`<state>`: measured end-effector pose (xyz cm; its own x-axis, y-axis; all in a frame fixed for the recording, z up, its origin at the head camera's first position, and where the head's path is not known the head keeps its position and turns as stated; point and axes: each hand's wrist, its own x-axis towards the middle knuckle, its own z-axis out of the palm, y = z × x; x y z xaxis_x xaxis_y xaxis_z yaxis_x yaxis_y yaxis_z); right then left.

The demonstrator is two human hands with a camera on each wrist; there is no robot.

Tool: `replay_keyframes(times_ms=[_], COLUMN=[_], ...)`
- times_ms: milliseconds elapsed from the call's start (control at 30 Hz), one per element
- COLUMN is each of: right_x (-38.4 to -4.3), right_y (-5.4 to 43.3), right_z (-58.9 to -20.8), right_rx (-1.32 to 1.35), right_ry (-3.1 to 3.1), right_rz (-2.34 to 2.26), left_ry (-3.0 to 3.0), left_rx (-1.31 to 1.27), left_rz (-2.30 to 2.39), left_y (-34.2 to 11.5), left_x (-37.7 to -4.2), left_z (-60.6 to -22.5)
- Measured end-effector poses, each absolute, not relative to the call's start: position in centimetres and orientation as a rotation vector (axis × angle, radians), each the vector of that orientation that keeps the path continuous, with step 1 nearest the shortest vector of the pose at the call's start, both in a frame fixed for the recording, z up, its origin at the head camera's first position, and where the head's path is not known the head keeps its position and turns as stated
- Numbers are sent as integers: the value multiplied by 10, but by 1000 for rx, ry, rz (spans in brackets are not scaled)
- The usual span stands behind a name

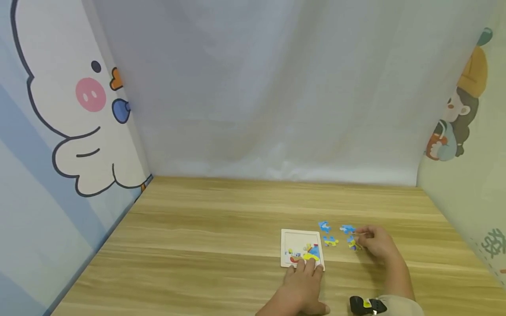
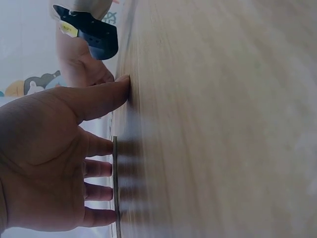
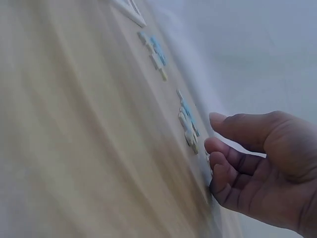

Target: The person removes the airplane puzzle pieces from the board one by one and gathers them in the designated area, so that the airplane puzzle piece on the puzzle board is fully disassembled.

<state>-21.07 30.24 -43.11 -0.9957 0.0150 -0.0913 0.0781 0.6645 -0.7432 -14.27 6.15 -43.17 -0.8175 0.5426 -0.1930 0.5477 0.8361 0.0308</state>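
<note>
And there, beside the tray (image 1: 294,239) on the worktop (image 1: 197,241), were spread the pieces (image 1: 330,241), judged light, stiff and best pinched edgewise, the right hand (image 1: 377,243) poised, thumb and forefinger apart, the tray touched by straight fingers of the left hand (image 1: 303,285).

At the right of the frame, the right hand (image 3: 265,168) curved its fingers by the wood-grained bench (image 3: 99,124), thumb raised apart. One blue-and-pale jigsaw piece (image 3: 186,119) lay near centre, another (image 3: 156,58) above it, below a white frame's corner (image 3: 132,10).
</note>
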Motion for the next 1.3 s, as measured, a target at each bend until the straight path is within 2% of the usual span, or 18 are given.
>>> replay_keyframes(times_ms=[567,833,1300], right_x=[-195,-198,-205], right_y=[285,274,250], right_z=[-420,-418,-425], right_rx=[-110,-259,-360], right_ry=[2746,2706,2676], right_rz=[-1394,-1480,-1429], left_ry=[2804,2824,2754], left_rx=[844,848,817], left_rz=[-13,-25,32], left_y=[59,59,60], left_x=[-145,-145,-149], left_z=[-430,-430,-434])
